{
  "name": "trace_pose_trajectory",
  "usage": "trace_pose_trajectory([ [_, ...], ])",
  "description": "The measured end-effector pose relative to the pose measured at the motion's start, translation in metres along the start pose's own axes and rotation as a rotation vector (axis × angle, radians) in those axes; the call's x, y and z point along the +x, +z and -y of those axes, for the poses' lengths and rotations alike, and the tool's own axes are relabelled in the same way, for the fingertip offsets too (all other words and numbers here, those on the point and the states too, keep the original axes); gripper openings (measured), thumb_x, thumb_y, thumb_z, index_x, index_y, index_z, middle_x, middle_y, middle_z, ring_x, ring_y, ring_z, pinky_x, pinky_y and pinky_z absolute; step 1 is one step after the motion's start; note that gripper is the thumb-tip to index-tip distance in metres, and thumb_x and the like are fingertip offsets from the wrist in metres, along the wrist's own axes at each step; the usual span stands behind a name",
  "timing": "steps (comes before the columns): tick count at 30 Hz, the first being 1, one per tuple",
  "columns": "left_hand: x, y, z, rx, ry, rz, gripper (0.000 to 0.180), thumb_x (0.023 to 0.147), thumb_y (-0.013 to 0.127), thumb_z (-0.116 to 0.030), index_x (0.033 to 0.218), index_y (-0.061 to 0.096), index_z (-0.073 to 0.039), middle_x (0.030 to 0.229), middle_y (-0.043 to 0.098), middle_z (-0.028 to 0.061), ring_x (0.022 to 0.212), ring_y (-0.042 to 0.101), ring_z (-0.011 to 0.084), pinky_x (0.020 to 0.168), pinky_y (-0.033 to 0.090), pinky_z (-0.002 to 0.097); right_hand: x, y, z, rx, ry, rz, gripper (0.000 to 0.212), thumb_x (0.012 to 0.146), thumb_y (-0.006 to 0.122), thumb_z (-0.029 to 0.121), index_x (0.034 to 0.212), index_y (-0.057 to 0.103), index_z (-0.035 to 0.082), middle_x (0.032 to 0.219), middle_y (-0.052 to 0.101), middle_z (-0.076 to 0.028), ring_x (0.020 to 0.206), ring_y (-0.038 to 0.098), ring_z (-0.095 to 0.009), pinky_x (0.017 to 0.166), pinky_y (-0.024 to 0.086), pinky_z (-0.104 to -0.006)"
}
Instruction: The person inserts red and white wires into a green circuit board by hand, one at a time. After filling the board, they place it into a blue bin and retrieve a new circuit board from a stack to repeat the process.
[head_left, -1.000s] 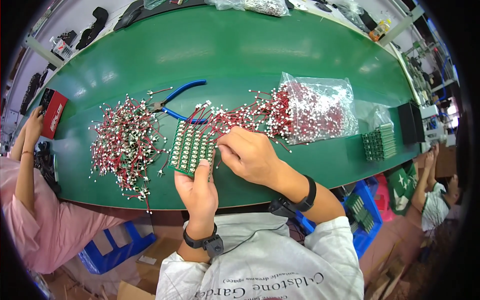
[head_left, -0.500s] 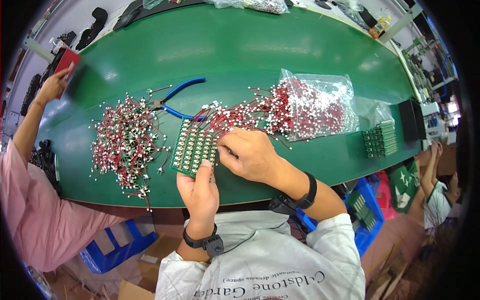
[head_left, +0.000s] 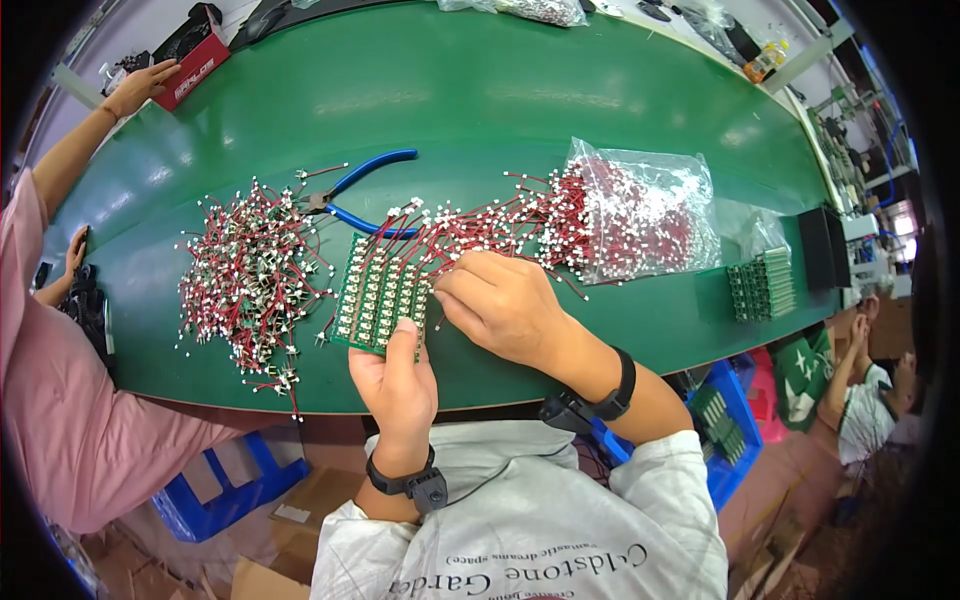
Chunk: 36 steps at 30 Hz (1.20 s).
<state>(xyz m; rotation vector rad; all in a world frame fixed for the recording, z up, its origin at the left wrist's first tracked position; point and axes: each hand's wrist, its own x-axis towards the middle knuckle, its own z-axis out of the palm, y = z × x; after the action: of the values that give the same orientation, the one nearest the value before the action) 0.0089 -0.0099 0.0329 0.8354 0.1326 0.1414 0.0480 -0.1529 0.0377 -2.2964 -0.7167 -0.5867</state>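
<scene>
My left hand [head_left: 395,385] grips the lower edge of a green circuit board panel [head_left: 380,295], thumb on top. Rows of small pale connectors cover the panel, which is tilted above the table's near side. At the panel's right edge, the fingers of my right hand [head_left: 500,305] are pinched together; whatever they hold is hidden. Behind the panel lies a loose spread of red wire leads with white plugs [head_left: 480,230]. It runs into an open clear plastic bag [head_left: 650,215] full of the same leads. Blue-handled pliers [head_left: 372,222] lie just beyond the panel.
A heap of wired small boards [head_left: 245,275] covers the green table [head_left: 450,100] at left. Stacked board panels [head_left: 762,285] stand at right by a black box [head_left: 822,245]. At far left, a co-worker's hand [head_left: 145,85] touches a red box [head_left: 195,70]. A blue crate [head_left: 735,440] sits below.
The co-worker's hand and the red box have moved away and to the right. Their other hand now shows at the table's left edge. My hands and the panel have barely shifted.
</scene>
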Motion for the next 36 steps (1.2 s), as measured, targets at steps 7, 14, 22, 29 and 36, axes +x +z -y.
trace_pose_trajectory([
  [7, -0.004, 0.001, 0.005, 0.061, 0.047, 0.014, 0.026, 0.092, 0.051, 0.009, 0.117, 0.055, 0.003, 0.107, 0.061, 0.0053, 0.091, 0.057, 0.0078, 0.08, 0.046, 0.0227, -0.002, 0.003, 0.0, 0.042, 0.028, -0.003, 0.009, 0.078, 0.07, 0.005, 0.085, 0.064, 0.003, 0.079, 0.061, -0.009, 0.066, 0.062, -0.027, 0.057, 0.051, -0.0373],
  [14, -0.006, -0.006, 0.012, 0.18, 0.118, 0.038, 0.026, 0.092, 0.052, 0.007, 0.118, 0.055, 0.004, 0.109, 0.061, 0.0056, 0.091, 0.055, 0.0072, 0.076, 0.045, 0.022, -0.006, 0.006, -0.001, 0.1, 0.092, 0.025, 0.012, 0.079, 0.068, 0.003, 0.09, 0.065, 0.001, 0.082, 0.063, -0.012, 0.069, 0.064, -0.03, 0.06, 0.052, -0.0383],
  [22, -0.008, -0.012, 0.014, 0.3, 0.122, 0.106, 0.047, 0.094, 0.052, 0.005, 0.139, 0.042, 0.007, 0.117, 0.059, 0.0072, 0.1, 0.055, 0.0084, 0.088, 0.045, 0.0232, -0.007, 0.008, 0.0, 0.1, 0.087, 0.008, 0.014, 0.078, 0.068, 0.004, 0.091, 0.065, 0.001, 0.082, 0.064, -0.012, 0.069, 0.064, -0.03, 0.059, 0.052, -0.0384],
  [29, -0.007, -0.021, 0.021, 0.334, 0.146, 0.082, 0.036, 0.091, 0.048, 0.012, 0.127, 0.048, 0.006, 0.117, 0.059, 0.0111, 0.101, 0.06, 0.0147, 0.089, 0.048, 0.028, -0.007, 0.009, 0.003, 0.015, 0.012, -0.013, 0.017, 0.076, 0.069, 0.002, 0.093, 0.065, 0.0, 0.083, 0.063, -0.011, 0.071, 0.064, -0.029, 0.059, 0.053, -0.0376],
  [36, -0.006, -0.02, 0.018, 0.265, 0.146, 0.061, 0.036, 0.091, 0.047, 0.013, 0.126, 0.049, 0.007, 0.118, 0.059, 0.0117, 0.103, 0.06, 0.0161, 0.089, 0.05, 0.0296, -0.006, 0.009, 0.004, 0.019, -0.001, -0.049, 0.018, 0.074, 0.071, 0.001, 0.091, 0.064, 0.0, 0.081, 0.063, -0.011, 0.07, 0.064, -0.028, 0.059, 0.053, -0.0367],
])
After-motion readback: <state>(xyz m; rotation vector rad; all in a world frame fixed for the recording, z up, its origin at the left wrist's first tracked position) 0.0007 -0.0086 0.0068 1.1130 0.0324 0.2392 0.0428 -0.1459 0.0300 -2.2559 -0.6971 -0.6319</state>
